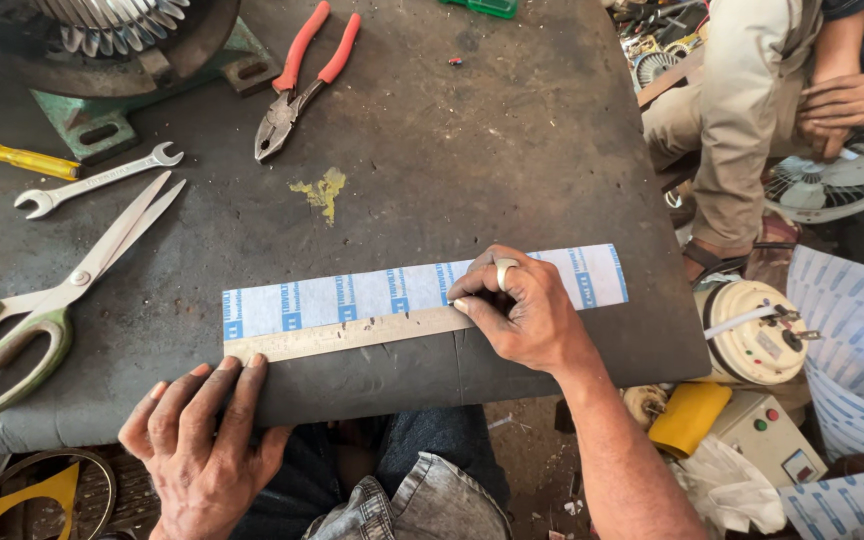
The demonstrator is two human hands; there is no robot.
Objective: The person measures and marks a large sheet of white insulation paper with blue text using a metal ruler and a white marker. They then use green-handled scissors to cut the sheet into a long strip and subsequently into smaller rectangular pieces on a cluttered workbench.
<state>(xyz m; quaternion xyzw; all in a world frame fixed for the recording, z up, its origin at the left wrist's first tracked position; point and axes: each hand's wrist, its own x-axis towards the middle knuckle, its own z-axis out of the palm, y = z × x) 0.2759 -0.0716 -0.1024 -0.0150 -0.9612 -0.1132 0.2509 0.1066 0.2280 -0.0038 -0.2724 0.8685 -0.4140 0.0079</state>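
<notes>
A long strip of white paper with blue marks [422, 290] lies flat near the front edge of the dark desk [472, 150]. A thin metal ruler [352, 335] lies along the strip's near side, touching it.

The left hand [202, 440] is at the front edge of the desk, by the ruler's left end. Its fingers are spread and press down flat; it grips nothing. The right hand [522, 310] has bent fingers that press on the ruler and the strip toward the right end. I cannot tell if it holds a small tool.

What could go wrong? The ruler is thin and smooth, so it might slide if one hand lets up, and the edges would no longer match. The strip is light and could crumple or shift. Both lie close to the front edge and might slip off.

Big scissors [42, 300] lie by the left edge. Their points face the middle of the desk, and a quick reach could bump them. Red pliers [302, 80] and a spanner [97, 180] lie farther back.
</notes>
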